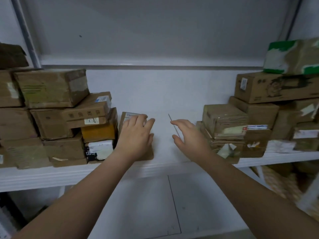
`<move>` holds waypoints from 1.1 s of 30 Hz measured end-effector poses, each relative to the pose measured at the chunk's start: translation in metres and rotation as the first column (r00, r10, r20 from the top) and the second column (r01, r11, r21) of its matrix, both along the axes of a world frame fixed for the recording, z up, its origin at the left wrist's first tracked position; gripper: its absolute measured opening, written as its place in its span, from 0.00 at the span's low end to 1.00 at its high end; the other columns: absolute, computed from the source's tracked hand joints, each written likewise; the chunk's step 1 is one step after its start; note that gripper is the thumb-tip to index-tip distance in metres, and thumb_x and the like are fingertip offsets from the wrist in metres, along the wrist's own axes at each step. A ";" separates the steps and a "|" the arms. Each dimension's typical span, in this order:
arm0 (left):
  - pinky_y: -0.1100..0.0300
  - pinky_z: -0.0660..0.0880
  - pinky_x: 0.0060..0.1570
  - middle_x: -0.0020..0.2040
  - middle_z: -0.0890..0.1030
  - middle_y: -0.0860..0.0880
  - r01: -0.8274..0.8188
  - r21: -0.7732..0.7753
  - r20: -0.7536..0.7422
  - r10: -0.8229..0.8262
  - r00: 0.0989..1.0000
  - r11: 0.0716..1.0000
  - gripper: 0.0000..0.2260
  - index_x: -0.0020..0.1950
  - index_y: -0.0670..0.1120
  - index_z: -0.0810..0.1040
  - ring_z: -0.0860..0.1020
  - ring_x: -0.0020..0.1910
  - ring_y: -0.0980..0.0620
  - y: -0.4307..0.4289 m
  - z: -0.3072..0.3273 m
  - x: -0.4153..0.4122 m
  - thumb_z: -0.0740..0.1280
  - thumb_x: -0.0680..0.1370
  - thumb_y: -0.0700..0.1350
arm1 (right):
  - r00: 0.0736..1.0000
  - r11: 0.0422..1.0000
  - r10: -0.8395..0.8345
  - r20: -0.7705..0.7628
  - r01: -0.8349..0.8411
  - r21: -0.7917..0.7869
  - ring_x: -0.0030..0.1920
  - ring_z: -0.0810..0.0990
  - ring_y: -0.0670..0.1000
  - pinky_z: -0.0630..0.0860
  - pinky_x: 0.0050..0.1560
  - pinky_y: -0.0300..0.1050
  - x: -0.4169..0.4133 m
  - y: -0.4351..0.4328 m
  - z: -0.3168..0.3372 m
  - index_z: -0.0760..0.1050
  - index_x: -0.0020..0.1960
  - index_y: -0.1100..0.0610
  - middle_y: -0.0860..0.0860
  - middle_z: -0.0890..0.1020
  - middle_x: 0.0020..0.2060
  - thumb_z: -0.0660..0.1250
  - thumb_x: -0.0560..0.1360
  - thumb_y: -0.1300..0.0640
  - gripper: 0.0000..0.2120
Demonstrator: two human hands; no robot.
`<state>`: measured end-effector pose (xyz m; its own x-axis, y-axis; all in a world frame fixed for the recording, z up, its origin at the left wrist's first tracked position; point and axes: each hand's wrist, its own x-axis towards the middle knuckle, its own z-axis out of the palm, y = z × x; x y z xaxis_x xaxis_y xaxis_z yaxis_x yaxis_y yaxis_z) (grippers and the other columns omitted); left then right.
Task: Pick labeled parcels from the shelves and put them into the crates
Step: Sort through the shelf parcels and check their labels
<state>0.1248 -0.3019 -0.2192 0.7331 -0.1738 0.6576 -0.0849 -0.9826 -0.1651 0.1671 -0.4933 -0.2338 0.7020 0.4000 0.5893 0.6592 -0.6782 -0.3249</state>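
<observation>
Dim, cool, even light; soft overall blur; wide-angle bending at edges.

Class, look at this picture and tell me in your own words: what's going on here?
A person is reaching into a white shelf with both bare hands. The left hand rests on a small labelled parcel beside the left stack of boxes. The right hand hovers open over the bare gap, near the right stack. The parcel sits on the shelf, and no crate is in view.
</observation>
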 end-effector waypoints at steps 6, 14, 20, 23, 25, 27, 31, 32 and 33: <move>0.47 0.76 0.46 0.54 0.79 0.41 0.222 -0.021 0.042 -0.221 0.974 0.975 0.21 0.58 0.44 0.78 0.79 0.51 0.40 -0.069 -0.007 0.010 0.76 0.67 0.46 | 0.978 0.978 -0.203 0.040 0.200 0.065 0.63 0.72 0.57 0.69 0.61 0.49 -0.019 -0.086 -0.001 0.75 0.63 0.59 0.55 0.75 0.62 0.66 0.75 0.62 0.16; 0.49 0.77 0.46 0.56 0.78 0.39 0.346 -0.117 -0.039 -0.352 0.935 0.931 0.22 0.60 0.42 0.77 0.78 0.51 0.39 -0.160 -0.005 0.041 0.74 0.68 0.44 | 0.932 0.930 -0.362 -0.015 0.362 0.059 0.65 0.68 0.54 0.66 0.63 0.46 -0.017 -0.168 0.006 0.74 0.64 0.56 0.52 0.72 0.65 0.65 0.77 0.58 0.16; 0.48 0.64 0.66 0.73 0.63 0.41 0.293 -0.162 -0.112 -0.313 0.943 0.942 0.29 0.75 0.48 0.60 0.63 0.70 0.41 -0.202 -0.001 0.065 0.64 0.77 0.54 | 0.936 0.923 -0.321 -0.145 0.343 0.172 0.60 0.74 0.52 0.70 0.59 0.45 -0.002 -0.191 0.006 0.69 0.69 0.54 0.50 0.74 0.64 0.65 0.77 0.58 0.21; 0.48 0.61 0.68 0.76 0.59 0.44 0.217 -0.239 -0.178 -0.262 0.948 0.946 0.29 0.76 0.53 0.57 0.58 0.73 0.42 -0.216 0.003 0.075 0.58 0.78 0.61 | 0.925 0.898 -0.225 -0.306 0.319 0.304 0.62 0.74 0.47 0.72 0.62 0.45 0.006 -0.193 0.001 0.64 0.73 0.52 0.47 0.75 0.63 0.66 0.77 0.58 0.26; 0.49 0.66 0.63 0.71 0.66 0.45 0.184 -0.315 -0.184 -0.251 0.950 0.931 0.26 0.71 0.50 0.64 0.63 0.69 0.43 -0.227 0.005 0.077 0.58 0.77 0.63 | 0.911 0.882 -0.121 -0.394 0.281 0.379 0.60 0.73 0.43 0.71 0.60 0.40 0.009 -0.193 -0.004 0.63 0.74 0.52 0.45 0.75 0.59 0.65 0.77 0.60 0.26; 0.49 0.71 0.56 0.62 0.73 0.44 0.138 -0.406 -0.167 -0.222 0.961 0.904 0.28 0.63 0.46 0.68 0.69 0.62 0.44 -0.241 0.012 0.079 0.58 0.75 0.67 | 0.915 0.897 -0.075 -0.397 0.235 0.374 0.58 0.74 0.43 0.70 0.55 0.35 0.011 -0.194 -0.010 0.65 0.73 0.51 0.44 0.75 0.57 0.63 0.78 0.63 0.25; 0.46 0.73 0.55 0.63 0.70 0.43 0.017 -0.478 -0.196 -0.125 0.973 0.878 0.36 0.65 0.44 0.64 0.67 0.63 0.43 -0.259 0.022 0.086 0.61 0.71 0.71 | 0.916 0.875 0.047 -0.398 0.154 0.458 0.61 0.75 0.43 0.71 0.57 0.32 0.013 -0.203 -0.019 0.70 0.69 0.54 0.48 0.77 0.60 0.59 0.77 0.70 0.23; 0.46 0.74 0.55 0.64 0.68 0.43 -0.008 -0.484 -0.200 -0.102 0.974 0.875 0.37 0.67 0.44 0.63 0.66 0.64 0.43 -0.260 0.023 0.088 0.62 0.70 0.71 | 0.915 0.867 0.084 -0.394 0.128 0.482 0.61 0.75 0.41 0.71 0.59 0.32 0.012 -0.206 -0.021 0.71 0.68 0.55 0.48 0.77 0.61 0.58 0.77 0.71 0.22; 0.47 0.73 0.55 0.65 0.67 0.44 -0.032 -0.487 -0.204 -0.078 0.976 0.873 0.38 0.68 0.43 0.63 0.65 0.64 0.43 -0.260 0.023 0.090 0.62 0.70 0.70 | 0.914 0.868 0.111 -0.390 0.102 0.485 0.61 0.74 0.37 0.70 0.60 0.30 0.011 -0.209 -0.022 0.72 0.67 0.55 0.47 0.77 0.62 0.57 0.77 0.72 0.23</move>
<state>0.2148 -0.5618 -0.1958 0.8628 0.1082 0.4939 -0.0867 -0.9307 0.3553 0.1780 -0.7022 -0.2553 0.9135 0.1404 0.3819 0.4064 -0.3588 -0.8403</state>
